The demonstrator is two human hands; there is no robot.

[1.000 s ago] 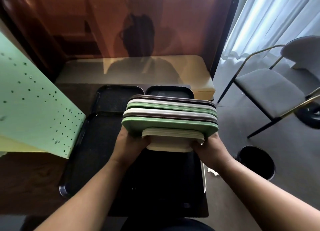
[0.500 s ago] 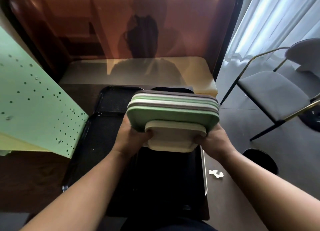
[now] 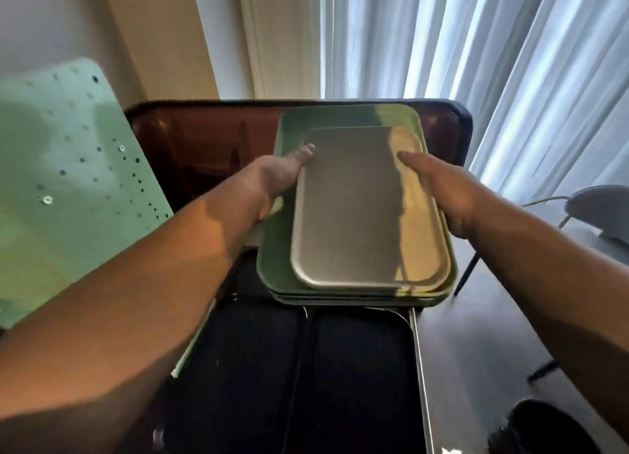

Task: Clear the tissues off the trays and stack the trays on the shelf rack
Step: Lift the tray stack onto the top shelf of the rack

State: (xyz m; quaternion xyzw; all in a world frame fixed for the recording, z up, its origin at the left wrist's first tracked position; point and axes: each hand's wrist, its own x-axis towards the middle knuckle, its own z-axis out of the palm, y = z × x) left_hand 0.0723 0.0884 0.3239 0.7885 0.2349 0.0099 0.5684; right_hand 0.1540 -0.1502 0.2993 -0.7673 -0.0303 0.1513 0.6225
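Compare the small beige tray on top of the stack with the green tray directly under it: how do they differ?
The beige tray is smaller and pale cream; the green tray is larger, its rim showing around the beige one. The beige tray sits nearest the camera, while the green tray lies beneath it, with more trays below. Both are rounded rectangles, empty, free of tissues, held tilted between the left hand and right hand.

we grip a stack of trays (image 3: 272, 269) between left hand (image 3: 275, 181) and right hand (image 3: 442, 194) | small tray (image 3: 357, 208) on top | dark trays (image 3: 306, 368) below | perforated panel (image 3: 68, 181) left | curtain (image 3: 493, 62) behind-right
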